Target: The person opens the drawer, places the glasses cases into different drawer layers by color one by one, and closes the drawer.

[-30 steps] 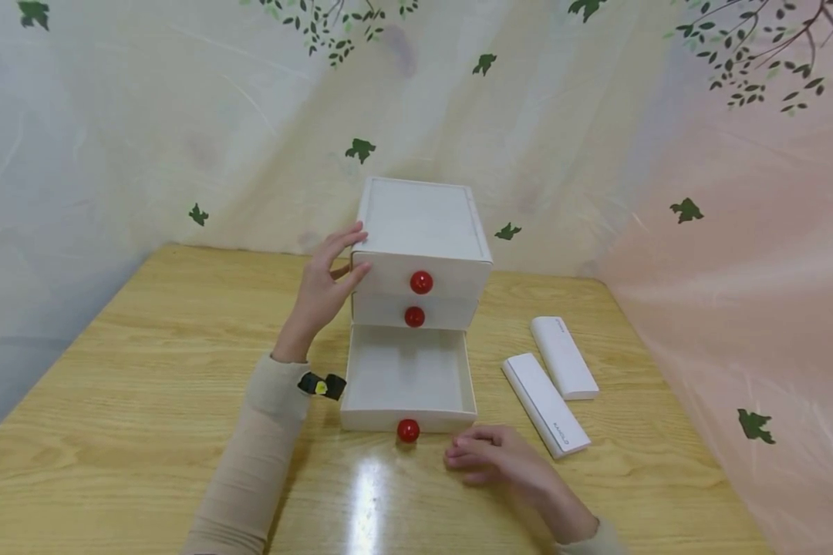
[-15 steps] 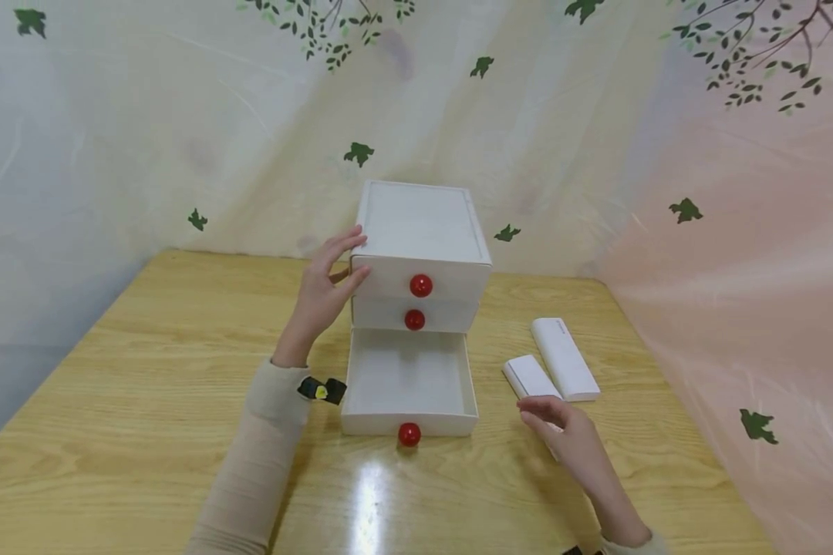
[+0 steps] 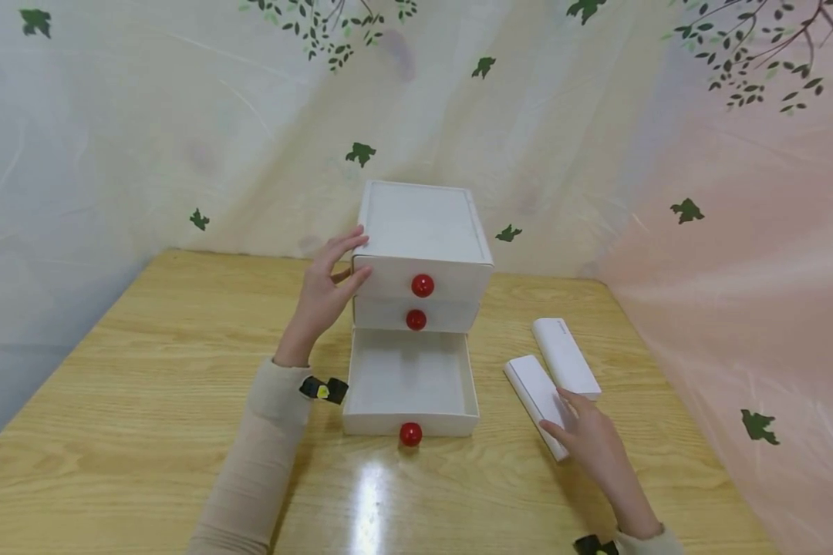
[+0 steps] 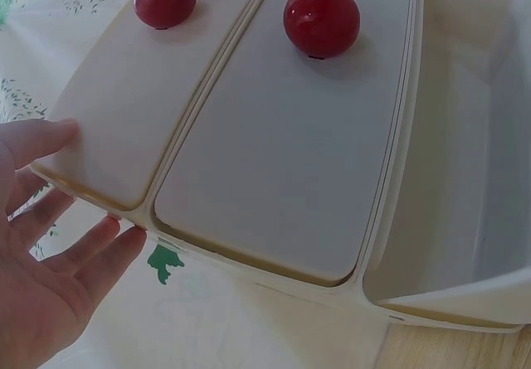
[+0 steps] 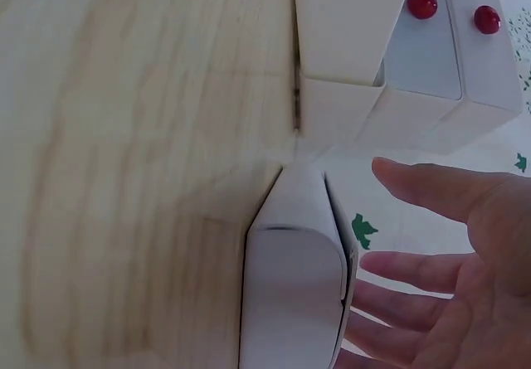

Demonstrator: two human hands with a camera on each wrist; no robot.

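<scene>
A white cabinet of three stacked drawers with red ball knobs stands mid-table. Its bottom drawer is pulled out and bare inside; the upper two are closed. My left hand touches the cabinet's upper left corner, thumb on the top drawer's front and straight fingertips along the side. Over the near end of a long white flat block is my right hand, thumb and fingers spread. In the right wrist view the fingers lie beside the block, straight and apart from the thumb.
A second white block lies just behind and right of the first, almost parallel. The wooden table meets a leaf-patterned sheet at the back. Black straps sit at both cuffs.
My right hand has moved from in front of the bottom drawer rightward to the nearer white block, its fingers spreading. The left hand keeps its place on the cabinet.
</scene>
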